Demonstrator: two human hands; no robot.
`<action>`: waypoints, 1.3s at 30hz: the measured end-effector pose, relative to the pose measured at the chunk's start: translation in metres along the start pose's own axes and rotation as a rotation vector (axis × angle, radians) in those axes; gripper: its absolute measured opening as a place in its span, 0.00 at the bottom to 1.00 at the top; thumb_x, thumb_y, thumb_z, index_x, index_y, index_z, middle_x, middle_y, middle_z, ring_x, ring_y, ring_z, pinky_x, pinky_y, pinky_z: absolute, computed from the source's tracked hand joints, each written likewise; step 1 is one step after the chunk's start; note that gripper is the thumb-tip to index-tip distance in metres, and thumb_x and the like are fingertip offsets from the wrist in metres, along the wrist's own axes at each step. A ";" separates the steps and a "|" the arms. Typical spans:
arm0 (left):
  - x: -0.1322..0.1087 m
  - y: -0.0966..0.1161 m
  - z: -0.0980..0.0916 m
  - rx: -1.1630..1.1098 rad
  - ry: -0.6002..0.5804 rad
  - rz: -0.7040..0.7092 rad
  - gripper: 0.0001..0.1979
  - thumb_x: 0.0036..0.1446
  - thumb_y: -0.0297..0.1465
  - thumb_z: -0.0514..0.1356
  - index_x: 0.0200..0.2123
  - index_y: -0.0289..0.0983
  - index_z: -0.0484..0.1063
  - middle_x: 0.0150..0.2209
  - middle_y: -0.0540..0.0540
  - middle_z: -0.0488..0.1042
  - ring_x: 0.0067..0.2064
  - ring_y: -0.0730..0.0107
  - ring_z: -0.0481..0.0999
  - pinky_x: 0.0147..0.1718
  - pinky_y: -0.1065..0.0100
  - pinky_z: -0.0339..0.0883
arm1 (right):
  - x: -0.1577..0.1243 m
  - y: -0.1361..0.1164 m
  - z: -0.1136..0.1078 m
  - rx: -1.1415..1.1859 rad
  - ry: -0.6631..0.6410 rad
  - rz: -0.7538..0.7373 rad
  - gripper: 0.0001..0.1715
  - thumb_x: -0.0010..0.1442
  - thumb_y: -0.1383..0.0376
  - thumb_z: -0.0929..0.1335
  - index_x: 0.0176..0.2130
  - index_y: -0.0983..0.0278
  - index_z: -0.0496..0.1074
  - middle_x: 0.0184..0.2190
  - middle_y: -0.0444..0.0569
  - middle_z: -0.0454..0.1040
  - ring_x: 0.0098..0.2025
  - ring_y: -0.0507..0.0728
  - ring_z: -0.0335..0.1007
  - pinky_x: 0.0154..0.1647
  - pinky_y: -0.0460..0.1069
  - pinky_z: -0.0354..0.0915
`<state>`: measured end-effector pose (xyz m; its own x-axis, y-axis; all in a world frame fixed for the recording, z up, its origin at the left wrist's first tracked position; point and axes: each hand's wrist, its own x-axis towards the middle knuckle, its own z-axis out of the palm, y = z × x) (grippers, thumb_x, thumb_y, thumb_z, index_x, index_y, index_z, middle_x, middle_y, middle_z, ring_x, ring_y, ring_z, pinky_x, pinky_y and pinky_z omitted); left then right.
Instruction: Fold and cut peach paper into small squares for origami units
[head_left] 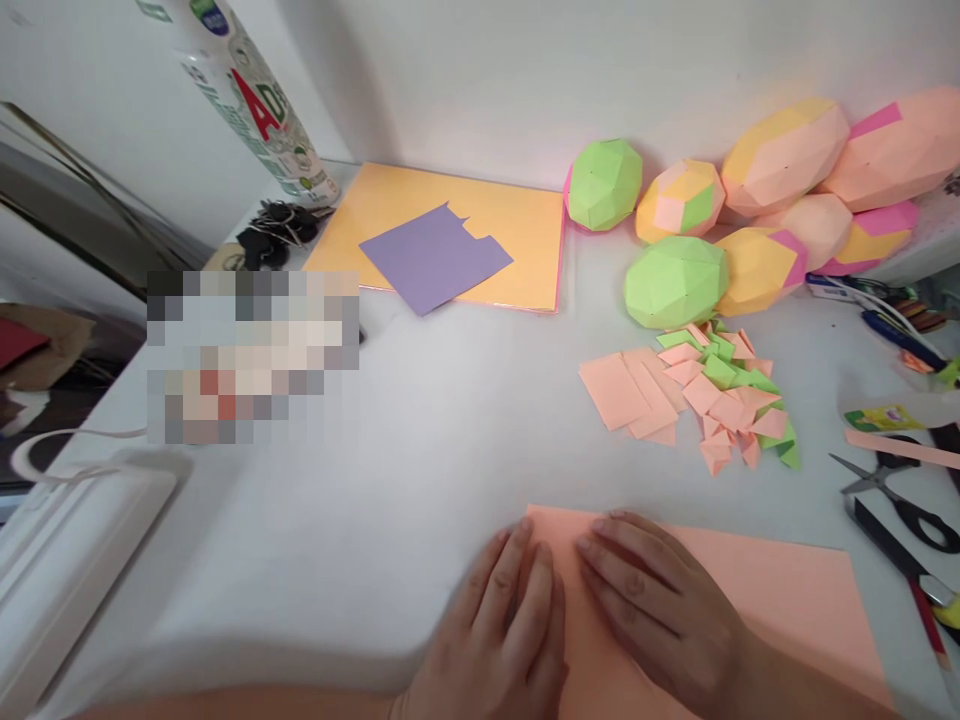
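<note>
A peach sheet of paper [780, 600] lies flat on the white table [420, 430] at the near edge. My left hand [502, 630] rests palm down on the sheet's left corner, fingers together and flat. Beside it, my right hand [660, 610] presses flat on the same sheet, its fingertips near the sheet's top edge. Neither hand grips anything; both only press on the paper.
A pile of small folded peach and green paper pieces [705, 395] lies ahead on the right. Several paper polyhedra [750, 200] sit along the wall. An orange paper stack [450, 235] carries a purple sheet [435, 258]. Scissors [900, 495] lie at right, a bottle [255, 100] at back left.
</note>
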<state>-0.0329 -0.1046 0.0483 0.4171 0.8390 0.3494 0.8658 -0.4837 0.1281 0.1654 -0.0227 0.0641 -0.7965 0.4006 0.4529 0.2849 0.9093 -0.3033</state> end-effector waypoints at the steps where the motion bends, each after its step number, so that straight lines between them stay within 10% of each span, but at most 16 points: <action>1: 0.000 0.000 0.000 0.001 -0.006 -0.002 0.16 0.56 0.29 0.53 0.45 0.29 0.72 0.48 0.39 0.73 0.55 0.47 0.68 0.54 0.53 0.65 | 0.000 0.000 0.000 -0.002 -0.001 0.002 0.13 0.62 0.77 0.61 0.43 0.72 0.72 0.43 0.57 0.77 0.56 0.61 0.66 0.51 0.59 0.72; 39: 0.003 -0.001 -0.004 -0.007 -0.052 -0.001 0.17 0.55 0.29 0.54 0.46 0.28 0.71 0.49 0.37 0.72 0.58 0.46 0.66 0.59 0.51 0.55 | -0.007 0.003 0.000 -0.021 -0.108 0.028 0.17 0.65 0.76 0.58 0.49 0.70 0.71 0.47 0.54 0.76 0.58 0.58 0.64 0.57 0.57 0.68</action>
<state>-0.0339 -0.1024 0.0532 0.4304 0.8512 0.3002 0.8643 -0.4846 0.1347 0.1718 -0.0225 0.0602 -0.8406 0.4121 0.3515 0.3176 0.9007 -0.2965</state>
